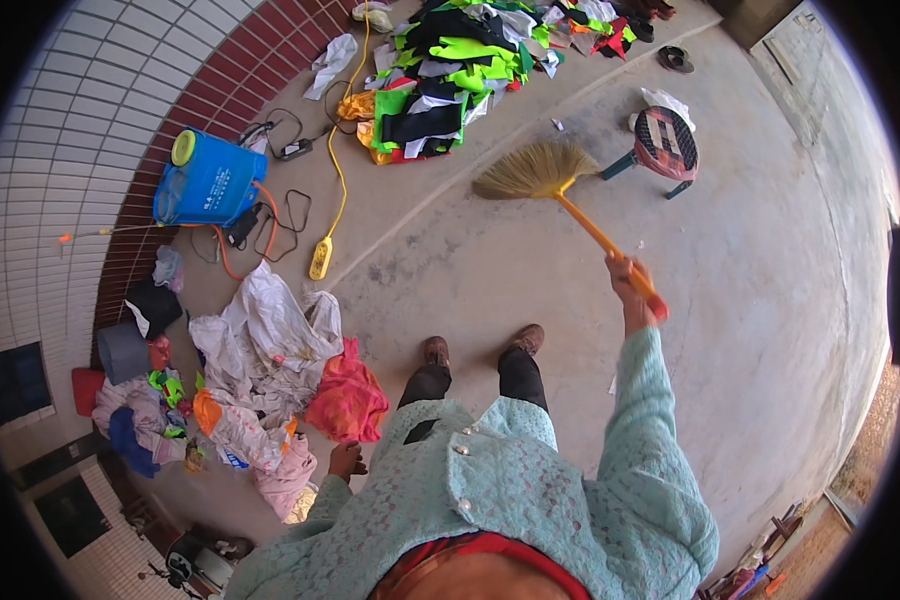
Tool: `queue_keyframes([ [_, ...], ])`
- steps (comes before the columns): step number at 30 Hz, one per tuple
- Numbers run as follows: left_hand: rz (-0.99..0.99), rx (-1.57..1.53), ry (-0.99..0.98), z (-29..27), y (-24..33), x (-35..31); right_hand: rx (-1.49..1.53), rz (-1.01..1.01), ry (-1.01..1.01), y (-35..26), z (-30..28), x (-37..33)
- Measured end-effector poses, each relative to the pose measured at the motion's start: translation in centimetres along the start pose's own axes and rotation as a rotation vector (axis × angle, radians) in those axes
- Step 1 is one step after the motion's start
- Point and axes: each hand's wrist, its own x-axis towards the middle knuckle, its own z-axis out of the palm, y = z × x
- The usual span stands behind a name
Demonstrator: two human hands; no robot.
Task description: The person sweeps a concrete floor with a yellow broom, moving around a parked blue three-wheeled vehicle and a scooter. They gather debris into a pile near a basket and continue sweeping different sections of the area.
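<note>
My right hand (631, 287) is wrapped round the orange handle of a broom (585, 225), near its red end. The broom's tan, fan-shaped bristles (535, 170) spread out ahead of me, close to a small stool (667, 142) with a dark and pinkish seat. Down at my left side hangs my left hand (347, 460), its fingers partly curled and nothing visible in it. A red-pink cloth bundle (348, 397) is the thing nearest to that hand.
Ahead lies a heap of green, black and white fabric scraps (460, 60). A blue backpack sprayer (210, 178) stands by the tiled wall (70, 150). A yellow power strip (321, 258) and cords cross the floor (440, 260). Crumpled white sacks (270, 335) lie at left; a dark round object (675, 59) sits far right.
</note>
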Motion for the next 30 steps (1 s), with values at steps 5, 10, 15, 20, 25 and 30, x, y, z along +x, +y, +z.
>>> queue_keyframes([
  [5, 0.000, 0.023, -0.041, 0.8, 1.7, 0.0, -0.439, -0.084, 0.080, 8.3, 3.7, -9.3],
  [10, -0.046, -0.126, -0.039, 0.6, 0.8, 1.8, -0.537, -0.215, -0.072, 10.2, 8.1, -9.7],
  [15, -0.012, 0.008, 0.037, 0.8, 1.2, -0.9, -0.452, -0.134, -0.245, 6.3, 8.5, 1.2],
  [20, -0.033, 0.096, 0.000, 0.7, -0.4, -2.8, -0.040, 0.033, -0.417, 1.6, 8.5, 9.3],
  [25, -0.023, 0.104, -0.063, 1.1, 0.0, -2.6, -0.156, -0.007, -0.056, 0.6, 5.2, 8.1],
  [30, 0.080, 0.066, -0.043, 0.8, 2.4, -0.9, -0.284, 0.050, 0.058, 4.5, 1.7, 0.0],
])
